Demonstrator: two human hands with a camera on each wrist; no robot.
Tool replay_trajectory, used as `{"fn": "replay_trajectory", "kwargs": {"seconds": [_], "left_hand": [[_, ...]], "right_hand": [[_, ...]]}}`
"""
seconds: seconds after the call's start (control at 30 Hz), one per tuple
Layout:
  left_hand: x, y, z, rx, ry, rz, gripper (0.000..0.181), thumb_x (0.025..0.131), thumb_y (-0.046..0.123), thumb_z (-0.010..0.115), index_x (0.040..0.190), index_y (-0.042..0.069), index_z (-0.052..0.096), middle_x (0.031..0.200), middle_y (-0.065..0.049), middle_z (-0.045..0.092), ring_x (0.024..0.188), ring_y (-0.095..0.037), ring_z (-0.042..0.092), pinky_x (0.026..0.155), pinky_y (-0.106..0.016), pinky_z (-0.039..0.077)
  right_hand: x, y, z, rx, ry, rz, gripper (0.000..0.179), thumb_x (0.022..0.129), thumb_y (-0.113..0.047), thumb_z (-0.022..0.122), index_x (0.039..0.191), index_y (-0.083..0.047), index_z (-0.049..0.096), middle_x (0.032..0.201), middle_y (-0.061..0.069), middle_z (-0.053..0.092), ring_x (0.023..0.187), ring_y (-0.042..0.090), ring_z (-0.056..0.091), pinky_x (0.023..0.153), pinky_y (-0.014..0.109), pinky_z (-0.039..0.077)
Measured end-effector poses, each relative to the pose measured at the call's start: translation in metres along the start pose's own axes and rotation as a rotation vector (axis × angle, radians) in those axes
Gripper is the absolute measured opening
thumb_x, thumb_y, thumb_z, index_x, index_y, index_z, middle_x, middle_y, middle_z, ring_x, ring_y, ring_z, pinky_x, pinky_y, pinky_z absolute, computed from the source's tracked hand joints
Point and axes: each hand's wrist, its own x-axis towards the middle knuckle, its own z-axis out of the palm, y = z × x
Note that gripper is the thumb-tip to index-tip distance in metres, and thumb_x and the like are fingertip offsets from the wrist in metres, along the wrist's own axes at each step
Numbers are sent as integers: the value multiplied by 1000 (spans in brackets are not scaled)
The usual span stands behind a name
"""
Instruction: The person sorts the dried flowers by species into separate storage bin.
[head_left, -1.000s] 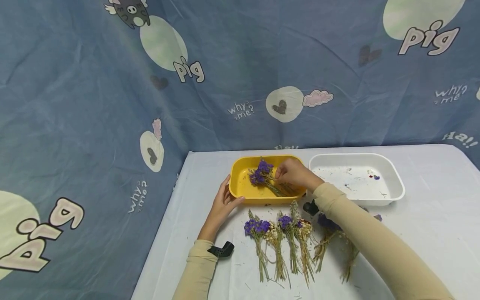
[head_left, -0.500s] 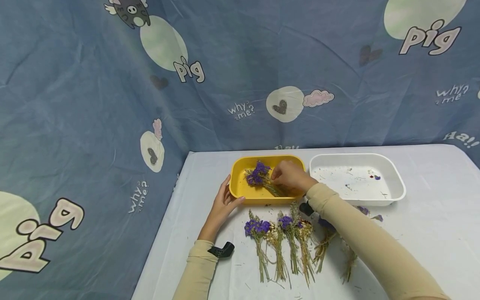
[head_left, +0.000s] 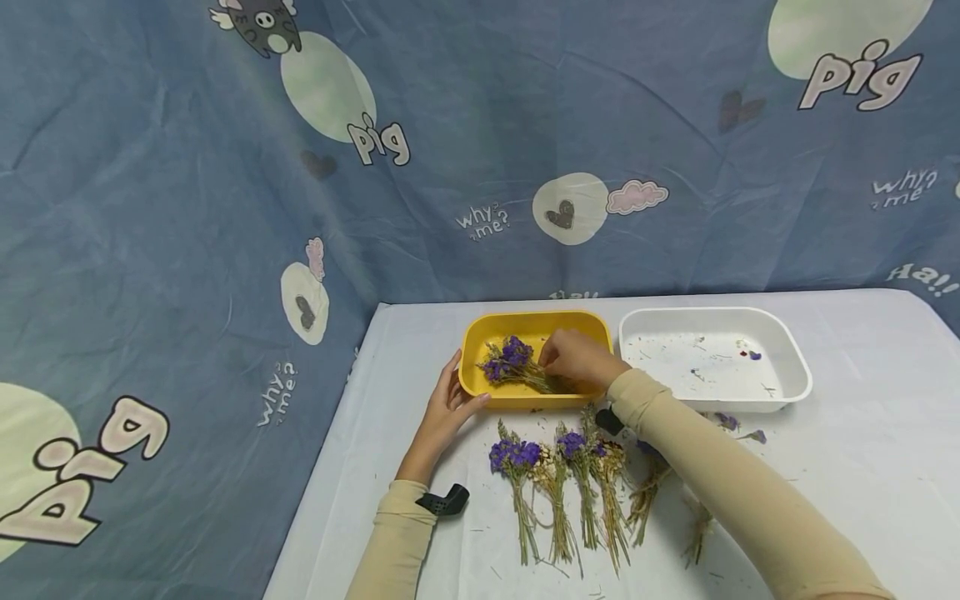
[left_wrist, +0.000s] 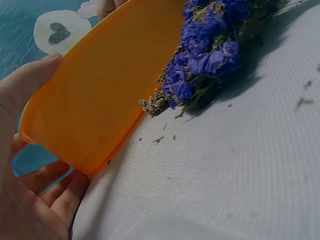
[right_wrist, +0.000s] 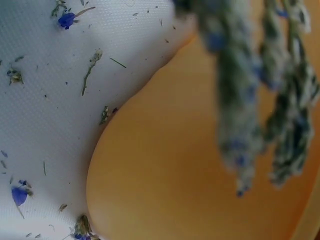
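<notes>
My left hand (head_left: 447, 404) holds the left end of a yellow tray (head_left: 474, 333), thumb at the near corner and fingers along the outer side. In the left wrist view the thumb (left_wrist: 42, 75) lies by the rim, the fingers low against the wall. Reaching inside the tray, my right hand (head_left: 576, 357) pinches the stems of a bunch of purple dried flowers (head_left: 512, 357); its heads point left and its stem ends are partly hidden. Blurred greenish flower spikes (right_wrist: 235, 95) hang over the tray wall in the right wrist view.
A white tray (head_left: 798, 379) with loose bits stands to the right. In front lie several dried bunches, among them a purple one (head_left: 514, 458) and a straw-coloured one (head_left: 555, 483); my right sleeve (head_left: 720, 475) covers others partly. A patterned blue cloth (head_left: 450, 167) hangs behind.
My right hand has moved slightly left in the yellow tray. The purple bunch has shifted left and toward me, its heads now lower. The left hand has stayed put.
</notes>
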Motion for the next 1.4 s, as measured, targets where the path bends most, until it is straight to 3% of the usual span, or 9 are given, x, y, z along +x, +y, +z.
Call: {"fn": "replay_trajectory", "kwargs": {"seconds": [0.43,1.17,1.4], "left_hand": [[-1,1,-1,-5,-5,-2,94,94,25,79,165,37,19,156,-10,48,146,-29,48,122,-44,44],[-1,1,-1,-10,4,1,94,94,21,78,165,34,19,154,-12,49,145,-30,49,123,-45,43],[-1,1,0,-1,1,5,94,94,26,79,166,33,19,153,-11,50,144,-29,50,121,-45,45]], "right_hand": [[-7,2,-3,58,18,18,19,97,-7,68,112,0,78,113,17,77,111,34,72,98,47,61],[-26,1,-24,142,63,23,24,98,-12,71,117,1,76,114,16,77,100,29,74,85,41,64],[-41,0,-35,233,98,42,25,99,-14,70,119,-1,74,116,18,76,93,36,75,79,44,66]]}}
